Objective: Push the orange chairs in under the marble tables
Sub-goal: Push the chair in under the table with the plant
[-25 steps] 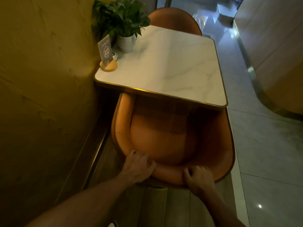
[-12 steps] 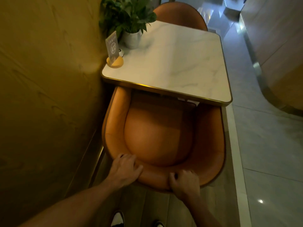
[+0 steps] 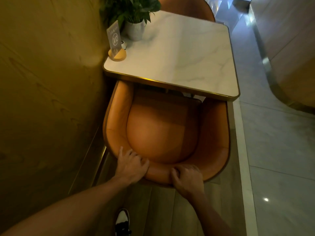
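Both hands on the backrest at lower centre: left hand (image 3: pixel 132 166) curled over the rim of the orange chair (image 3: pixel 162 132), right hand (image 3: pixel 186 178) clamped on it just beside. Over the last second the seat has slid back out, more cushion showing below the gold edge of the marble bench (image 3: pixel 179 53), whose plant (image 3: pixel 133 12) and A12 sign (image 3: pixel 115 40) sit upper left. So the push itself looks yet to come
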